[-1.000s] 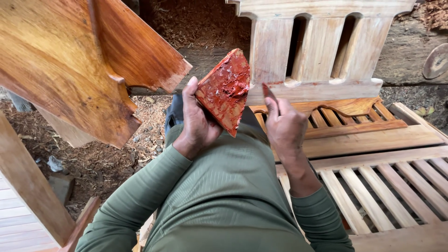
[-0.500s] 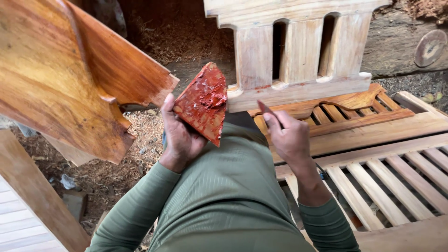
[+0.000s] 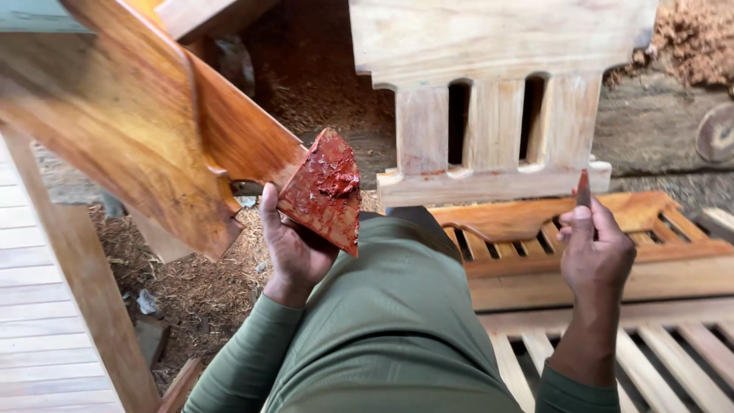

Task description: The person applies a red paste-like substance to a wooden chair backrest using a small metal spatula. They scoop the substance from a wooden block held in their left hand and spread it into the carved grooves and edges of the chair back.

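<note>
Right hand [image 3: 595, 256] swung away, pinching one blade [image 3: 583, 189]; left hand [image 3: 294, 248] grips one red-smeared slab [image 3: 325, 191].

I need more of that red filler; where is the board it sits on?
In the head view, left of centre: the left hand holds the red-smeared board up, just right of the varnished chair part.

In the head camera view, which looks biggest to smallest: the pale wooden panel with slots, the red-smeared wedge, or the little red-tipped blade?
1. Pale slotted wooden panel, though it stands farther off.
2. Red-smeared wedge, held in the left hand.
3. Red-tipped blade, in the right hand, clearly smallest.
</note>
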